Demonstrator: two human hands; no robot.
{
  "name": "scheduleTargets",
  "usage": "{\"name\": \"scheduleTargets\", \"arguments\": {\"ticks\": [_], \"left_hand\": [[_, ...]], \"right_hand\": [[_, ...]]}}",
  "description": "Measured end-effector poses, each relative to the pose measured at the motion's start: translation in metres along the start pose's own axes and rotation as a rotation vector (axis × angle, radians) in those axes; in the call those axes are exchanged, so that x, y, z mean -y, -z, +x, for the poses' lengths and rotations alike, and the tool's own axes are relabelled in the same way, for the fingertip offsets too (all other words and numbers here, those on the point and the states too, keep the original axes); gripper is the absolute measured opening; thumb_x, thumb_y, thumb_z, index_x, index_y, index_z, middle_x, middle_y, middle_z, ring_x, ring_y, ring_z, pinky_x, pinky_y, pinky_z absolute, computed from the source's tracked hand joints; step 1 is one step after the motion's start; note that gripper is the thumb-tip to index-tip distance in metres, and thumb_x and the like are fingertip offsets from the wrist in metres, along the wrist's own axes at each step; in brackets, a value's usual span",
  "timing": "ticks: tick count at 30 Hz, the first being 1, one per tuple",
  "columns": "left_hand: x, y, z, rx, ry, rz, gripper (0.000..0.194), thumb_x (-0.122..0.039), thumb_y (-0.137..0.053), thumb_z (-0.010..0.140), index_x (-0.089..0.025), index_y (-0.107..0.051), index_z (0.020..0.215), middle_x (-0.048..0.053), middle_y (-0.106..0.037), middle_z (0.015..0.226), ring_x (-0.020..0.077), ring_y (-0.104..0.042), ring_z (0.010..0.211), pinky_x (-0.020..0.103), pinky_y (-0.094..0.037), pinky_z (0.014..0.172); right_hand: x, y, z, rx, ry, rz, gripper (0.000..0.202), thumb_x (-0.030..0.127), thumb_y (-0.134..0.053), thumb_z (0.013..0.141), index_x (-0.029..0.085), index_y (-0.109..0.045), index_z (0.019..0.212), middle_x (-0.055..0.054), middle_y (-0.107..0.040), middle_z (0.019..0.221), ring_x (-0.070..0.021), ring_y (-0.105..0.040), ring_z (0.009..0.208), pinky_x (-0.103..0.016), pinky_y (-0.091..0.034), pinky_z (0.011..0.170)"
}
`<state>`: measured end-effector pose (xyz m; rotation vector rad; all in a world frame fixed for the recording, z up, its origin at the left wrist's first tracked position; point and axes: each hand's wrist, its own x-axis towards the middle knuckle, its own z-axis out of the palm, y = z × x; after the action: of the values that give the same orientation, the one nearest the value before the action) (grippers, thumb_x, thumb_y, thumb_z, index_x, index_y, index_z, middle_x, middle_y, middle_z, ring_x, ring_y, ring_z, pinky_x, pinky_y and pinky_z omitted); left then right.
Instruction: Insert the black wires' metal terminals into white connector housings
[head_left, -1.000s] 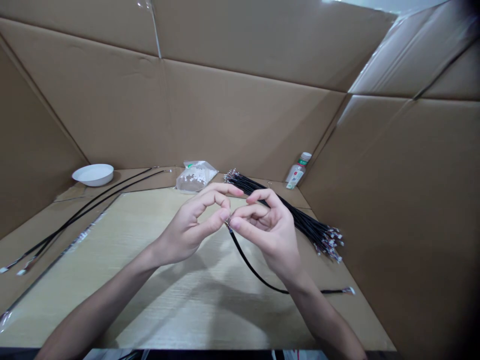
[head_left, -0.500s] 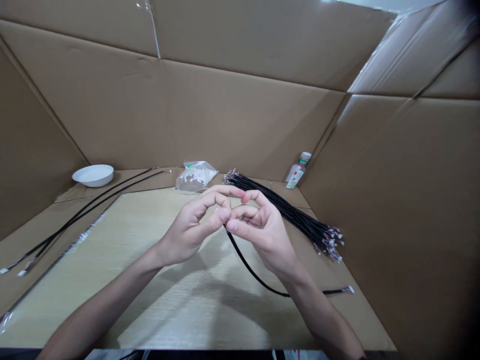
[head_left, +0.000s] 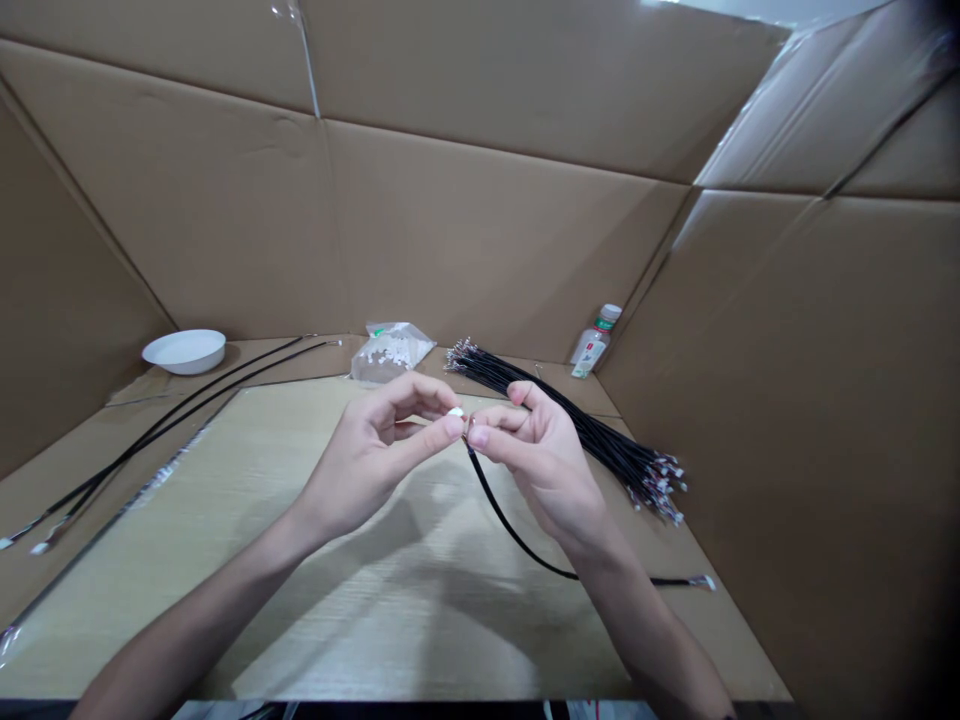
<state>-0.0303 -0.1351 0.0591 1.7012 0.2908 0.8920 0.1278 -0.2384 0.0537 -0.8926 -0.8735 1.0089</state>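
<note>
Between thumb and forefinger, my left hand [head_left: 382, 450] pinches a small white connector housing [head_left: 455, 412]. Close beside it, my right hand [head_left: 536, 455] pinches thin wires at the end of a black cable [head_left: 499, 515]; its forefinger is raised and bent. From the fingertips the cable curves down and passes under my right forearm. Its far end, with a white connector [head_left: 703, 582], lies on the table to the right. Whether the wires touch the housing in my left hand is too small to tell.
A bundle of black cables [head_left: 577, 420] lies behind my right hand. Two separate cables [head_left: 165, 425] lie at the left, near a white bowl [head_left: 184, 352]. A clear bag of white pieces [head_left: 394, 350] and a bottle [head_left: 596, 342] stand at the back. Cardboard walls [head_left: 495, 240] surround the table.
My hands have drawn slightly apart; the fingertips that met now leave a small gap. The white housing in my left hand has come into view. The cable's far end has shifted slightly right.
</note>
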Motion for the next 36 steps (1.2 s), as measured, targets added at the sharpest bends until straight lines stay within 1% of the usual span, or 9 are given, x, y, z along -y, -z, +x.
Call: {"name": "scheduleTargets", "arguments": {"ticks": [2,5,7,11,16,23,26,32,36], "left_hand": [[0.0,0.001,0.001,-0.006,0.034,-0.026,0.013,-0.03,-0.08,0.09,-0.02,-0.076,0.097,0.002,-0.075,0.093,0.0136,-0.069,0.087,0.023,-0.056,0.08],[0.002,0.003,0.003,0.044,0.099,-0.094,0.012,-0.031,-0.081,0.09,-0.023,-0.081,0.098,0.002,-0.079,0.096,0.0142,-0.072,0.09,0.023,-0.057,0.083],[0.004,0.003,0.004,0.064,0.145,-0.126,0.012,-0.031,-0.081,0.089,-0.024,-0.083,0.098,0.003,-0.08,0.094,0.0141,-0.071,0.088,0.023,-0.058,0.08],[0.007,0.003,0.005,0.023,0.192,-0.221,0.011,-0.028,-0.086,0.083,-0.021,-0.08,0.091,0.001,-0.075,0.08,0.0112,-0.068,0.073,0.02,-0.056,0.068],[0.008,0.003,0.006,0.081,0.228,-0.271,0.008,-0.023,-0.086,0.082,-0.019,-0.08,0.083,0.0,-0.072,0.075,0.008,-0.065,0.069,0.015,-0.053,0.065],[0.011,0.003,0.008,0.086,0.266,-0.293,0.01,-0.028,-0.088,0.082,-0.021,-0.081,0.082,-0.001,-0.072,0.076,0.0053,-0.063,0.068,0.011,-0.052,0.063],[0.011,0.002,0.008,0.077,0.27,-0.307,0.01,-0.027,-0.088,0.081,-0.02,-0.081,0.081,-0.001,-0.072,0.075,0.0048,-0.062,0.067,0.011,-0.051,0.062],[0.012,0.0,0.008,0.107,0.359,-0.446,0.01,-0.027,-0.087,0.083,-0.019,-0.081,0.081,-0.001,-0.069,0.075,0.0032,-0.061,0.066,0.009,-0.052,0.062],[0.013,0.0,0.008,0.089,0.37,-0.428,0.011,-0.028,-0.088,0.081,-0.019,-0.081,0.08,-0.001,-0.069,0.075,0.0031,-0.06,0.065,0.008,-0.051,0.062]], "right_hand": [[0.001,0.001,0.0,0.012,0.003,-0.009,0.055,0.018,-0.088,0.079,0.025,-0.038,0.1,0.007,-0.075,0.076,-0.0104,-0.062,0.068,-0.025,-0.045,0.072],[0.004,0.002,0.001,0.025,-0.027,-0.074,0.057,0.018,-0.088,0.077,0.025,-0.037,0.099,0.007,-0.074,0.074,-0.0123,-0.065,0.069,-0.026,-0.046,0.07],[0.007,0.002,0.001,0.021,-0.053,-0.121,0.059,0.019,-0.09,0.074,0.025,-0.037,0.1,0.006,-0.075,0.074,-0.0141,-0.068,0.071,-0.027,-0.046,0.069],[0.01,0.003,0.001,0.011,-0.063,-0.156,0.063,0.024,-0.093,0.071,0.026,-0.036,0.099,0.006,-0.074,0.072,-0.0142,-0.068,0.068,-0.027,-0.046,0.066],[0.011,0.003,0.0,0.014,-0.079,-0.175,0.063,0.024,-0.093,0.07,0.025,-0.036,0.098,0.006,-0.073,0.07,-0.013,-0.065,0.066,-0.026,-0.045,0.064],[0.009,0.005,0.002,0.041,-0.09,-0.128,0.061,0.017,-0.09,0.072,0.025,-0.036,0.099,0.01,-0.068,0.064,-0.0094,-0.061,0.062,-0.023,-0.043,0.065],[0.009,0.005,0.002,0.046,-0.089,-0.138,0.06,0.016,-0.09,0.072,0.025,-0.037,0.099,0.009,-0.07,0.066,-0.0098,-0.061,0.063,-0.023,-0.043,0.065],[0.008,0.005,0.002,0.054,-0.101,-0.091,0.06,0.014,-0.09,0.071,0.024,-0.037,0.098,0.01,-0.067,0.063,-0.008,-0.058,0.061,-0.022,-0.041,0.064],[0.008,0.004,0.003,0.052,-0.102,-0.057,0.06,0.011,-0.089,0.07,0.023,-0.037,0.098,0.009,-0.069,0.064,-0.0068,-0.057,0.06,-0.021,-0.04,0.063]]}}
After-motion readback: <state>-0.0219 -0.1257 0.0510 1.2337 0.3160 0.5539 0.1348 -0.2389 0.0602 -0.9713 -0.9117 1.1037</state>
